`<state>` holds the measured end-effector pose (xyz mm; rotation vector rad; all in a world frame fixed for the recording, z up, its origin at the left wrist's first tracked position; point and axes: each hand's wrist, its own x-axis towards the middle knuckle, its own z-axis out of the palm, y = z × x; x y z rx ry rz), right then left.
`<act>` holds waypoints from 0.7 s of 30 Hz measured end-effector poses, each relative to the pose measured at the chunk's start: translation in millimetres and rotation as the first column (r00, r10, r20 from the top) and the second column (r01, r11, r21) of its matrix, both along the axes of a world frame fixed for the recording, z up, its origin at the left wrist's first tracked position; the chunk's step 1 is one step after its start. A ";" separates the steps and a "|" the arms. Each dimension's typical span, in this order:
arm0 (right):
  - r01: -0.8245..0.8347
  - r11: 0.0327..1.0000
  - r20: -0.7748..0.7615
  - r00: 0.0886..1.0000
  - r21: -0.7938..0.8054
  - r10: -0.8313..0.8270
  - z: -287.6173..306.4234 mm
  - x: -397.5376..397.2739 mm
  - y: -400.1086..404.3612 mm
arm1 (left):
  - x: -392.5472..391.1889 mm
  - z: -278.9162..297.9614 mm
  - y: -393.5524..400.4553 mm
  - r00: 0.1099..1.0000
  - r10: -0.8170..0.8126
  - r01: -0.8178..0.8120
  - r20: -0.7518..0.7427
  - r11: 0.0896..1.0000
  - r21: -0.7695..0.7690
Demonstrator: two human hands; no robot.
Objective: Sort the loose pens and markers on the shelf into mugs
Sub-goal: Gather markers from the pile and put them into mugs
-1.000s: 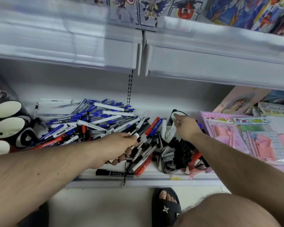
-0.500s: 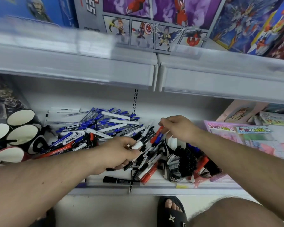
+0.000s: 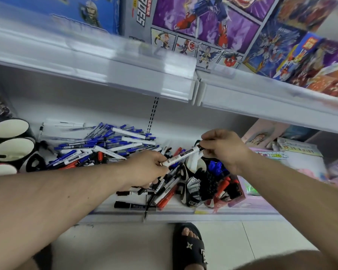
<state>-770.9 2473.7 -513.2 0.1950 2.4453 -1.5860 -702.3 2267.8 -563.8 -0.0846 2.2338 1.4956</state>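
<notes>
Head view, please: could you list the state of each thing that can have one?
White marker: lifted, held at both ends.
Left hand: pinching its lower end.
Right hand: pinching its dark cap end.
Blue pen pile: loose on shelf.
Mug of black markers: full.
Left mugs: nearly empty.

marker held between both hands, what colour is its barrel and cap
White barrel with a black cap: the marker, pinched by left hand and right hand, head view.

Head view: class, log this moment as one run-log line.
left hand: pinches marker | right hand: pinches same marker's dark end | mugs: beneath, part-filled
</notes>
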 end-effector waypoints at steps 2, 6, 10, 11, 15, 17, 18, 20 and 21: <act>0.091 0.996 -0.035 0.995 -0.016 -0.091 1.9 5.5 13.4 | -2.1 -1.6 -2.6 0.998 -0.065 0.066 0.027 0.997 -0.050; 0.144 0.990 -0.062 0.988 -0.002 -0.144 4.5 18.1 31.5 | -5.1 -2.8 -4.8 0.988 -0.124 0.132 0.087 0.987 -0.095; 0.134 0.991 -0.111 0.985 0.011 -0.132 4.4 20.3 38.2 | -4.6 -3.1 -0.9 0.984 -0.154 0.164 0.087 0.980 -0.114; 0.130 0.991 -0.128 0.984 0.025 -0.125 4.0 19.6 40.1 | -4.1 -2.6 1.7 0.983 -0.162 0.171 0.081 0.979 -0.115; 0.104 0.973 -0.222 0.973 0.205 -0.057 -3.4 15.3 67.0 | -3.3 0.7 20.4 0.978 -0.206 0.208 0.033 0.968 -0.139; 0.082 0.913 -0.208 0.978 0.401 0.003 -9.7 14.9 90.5 | -3.6 2.8 31.6 0.972 -0.235 0.235 0.020 0.964 -0.124; 0.077 0.864 -0.180 0.984 0.498 0.016 -13.7 15.4 102.9 | -4.3 3.1 36.3 0.968 -0.249 0.249 0.016 0.961 -0.123; 0.101 0.790 -0.135 0.991 0.605 -0.023 -23.4 16.0 125.4 | -4.7 3.1 44.0 0.963 -0.270 0.270 0.021 0.953 -0.134; 0.119 0.768 -0.123 0.991 0.630 -0.053 -28.3 16.8 133.0 | -4.8 2.6 46.9 0.960 -0.278 0.279 0.025 0.949 -0.147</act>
